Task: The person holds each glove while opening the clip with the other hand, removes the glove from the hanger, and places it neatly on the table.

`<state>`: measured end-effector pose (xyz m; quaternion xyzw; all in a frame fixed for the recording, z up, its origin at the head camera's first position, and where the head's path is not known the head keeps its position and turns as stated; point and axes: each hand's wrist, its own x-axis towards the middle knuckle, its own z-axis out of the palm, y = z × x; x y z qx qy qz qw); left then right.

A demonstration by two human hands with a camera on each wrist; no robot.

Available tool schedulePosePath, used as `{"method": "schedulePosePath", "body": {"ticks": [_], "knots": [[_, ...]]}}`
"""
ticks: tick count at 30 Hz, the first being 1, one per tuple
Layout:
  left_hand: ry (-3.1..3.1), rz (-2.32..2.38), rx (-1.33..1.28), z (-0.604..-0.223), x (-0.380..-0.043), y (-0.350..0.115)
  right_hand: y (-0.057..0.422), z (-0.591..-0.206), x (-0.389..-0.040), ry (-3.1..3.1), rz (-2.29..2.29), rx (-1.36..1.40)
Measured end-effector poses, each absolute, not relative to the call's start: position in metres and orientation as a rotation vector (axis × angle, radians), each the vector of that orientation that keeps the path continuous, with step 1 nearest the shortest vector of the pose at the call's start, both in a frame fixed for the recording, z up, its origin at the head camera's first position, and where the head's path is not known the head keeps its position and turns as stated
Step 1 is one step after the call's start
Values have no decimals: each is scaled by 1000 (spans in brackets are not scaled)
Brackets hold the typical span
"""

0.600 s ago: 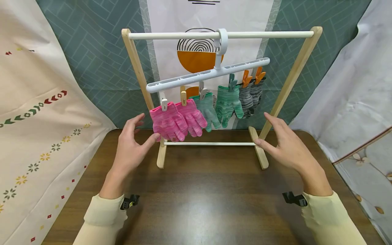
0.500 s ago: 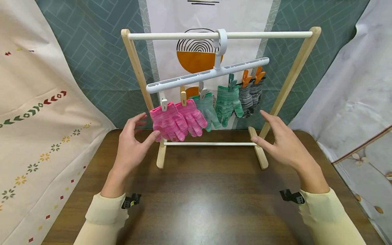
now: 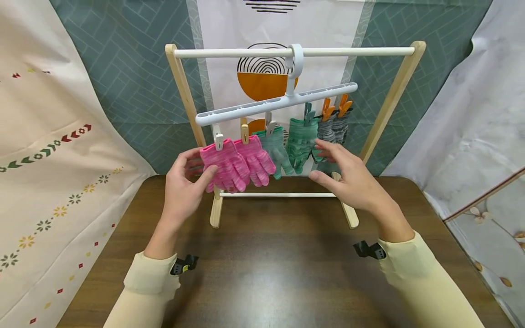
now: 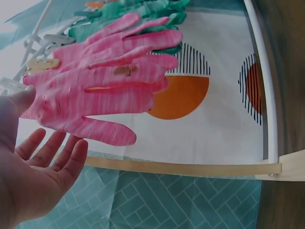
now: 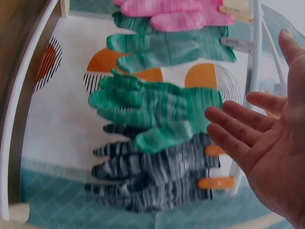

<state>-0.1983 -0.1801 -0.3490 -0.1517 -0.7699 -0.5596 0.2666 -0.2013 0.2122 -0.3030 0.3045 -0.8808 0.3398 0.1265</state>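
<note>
Green tile-patterned cloth (image 3: pixel 143 59) spreads behind a brown table (image 3: pixel 262 259), where a wooden rack (image 3: pixel 392 98) stands with a white hanger (image 3: pixel 262 106) hooked over its top rail (image 3: pixel 229 53). Six gloves hang below the hanger, each clipped at the cuff: an outer pink glove (image 3: pixel 225 166) and an inner pink glove (image 3: pixel 257 159) under its left end, a pale green glove (image 3: pixel 277 150) near its middle, a brighter green glove (image 3: pixel 301 136) right of its middle, and two grey-black gloves (image 3: pixel 326 130) under its right end.

Judging by how they hang, clipping looks finished for all six; no glove in view is off the hanger. What remains seems to be any handling of them, and that is only at the reaching stage. Below the hanger's left end, the left hand (image 3: pixel 184 184) has its fingers spread and unclosed, around the outer pink glove's edge; whether its thumb touches cannot be told. Below the hanger's right half, the right hand (image 3: pixel 352 182) grasps nothing, its loose fingertips close to the brighter green glove.

Neighbouring gloves overlap, crowding access beneath the hanger. Behind them, well below it, runs a lower rail (image 3: pixel 275 195).
</note>
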Motion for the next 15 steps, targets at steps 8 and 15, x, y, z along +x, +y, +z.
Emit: {"method": "schedulePosePath", "body": {"ticks": [8,15], "knots": [[-2031,-1601,-432,-346,-205,-175,180,-298,-208,-2446,1121,1046],[-2006,-1644,-428,-347,-209,-170,143,-287,-212,-2340,1274,1175]]}}
